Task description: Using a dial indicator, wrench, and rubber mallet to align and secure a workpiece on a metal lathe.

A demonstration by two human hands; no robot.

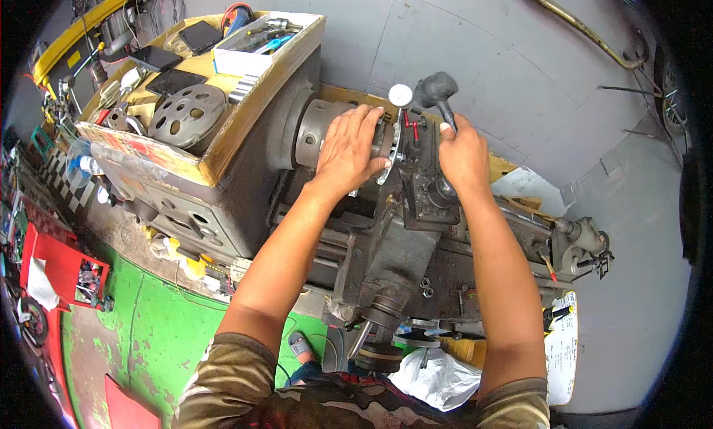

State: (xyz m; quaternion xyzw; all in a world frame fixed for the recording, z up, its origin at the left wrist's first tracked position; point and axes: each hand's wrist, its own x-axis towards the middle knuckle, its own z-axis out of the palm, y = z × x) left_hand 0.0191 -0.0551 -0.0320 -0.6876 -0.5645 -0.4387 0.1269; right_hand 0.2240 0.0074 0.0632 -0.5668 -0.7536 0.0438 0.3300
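Observation:
My left hand lies over the top of the lathe chuck, fingers stretched out and thumb apart, near the rim of a thin metal disc at the chuck's face. My right hand is closed around the handle of a black mallet, its head raised beyond the hand. Between the hands stands a round white-faced dial gauge, close to the disc, with red-handled fittings beside it. Below the right hand sits the dark tool post on the carriage. The disc's far side is partly hidden by my left hand.
On the headstock, a wooden tray holds a perforated round metal plate, phones and a white box of tools. The lathe's tailstock stands at right. A handwheel and white bag are near my body.

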